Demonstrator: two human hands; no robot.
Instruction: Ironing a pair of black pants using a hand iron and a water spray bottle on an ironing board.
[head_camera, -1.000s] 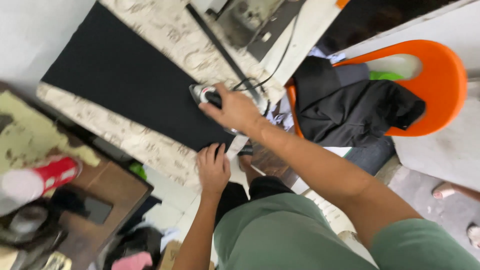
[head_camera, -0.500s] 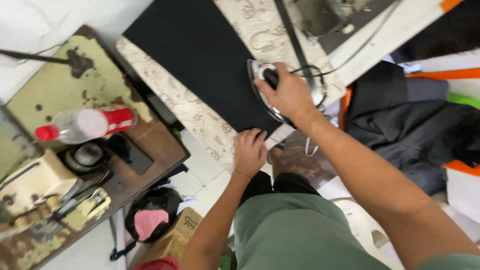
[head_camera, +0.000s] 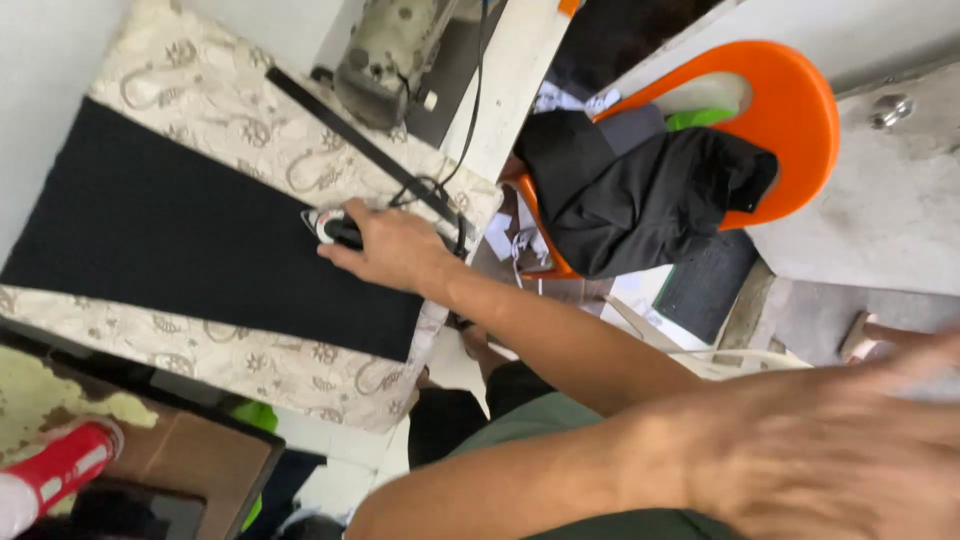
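An orange chair (head_camera: 800, 110) heaped with dark clothes (head_camera: 640, 190) stands beside the board while my right hand (head_camera: 395, 245) grips the iron (head_camera: 330, 228) on black cloth (head_camera: 190, 240); my blurred left hand (head_camera: 830, 450) looks open.

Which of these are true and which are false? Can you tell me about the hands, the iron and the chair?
1. The right hand grips an iron on the black cloth. True.
2. The chair is blue. False: the chair is orange.
3. Dark clothes lie piled on the chair. True.
4. The left hand presses down on the black cloth. False: the left hand is a blur close to the camera, off the cloth.
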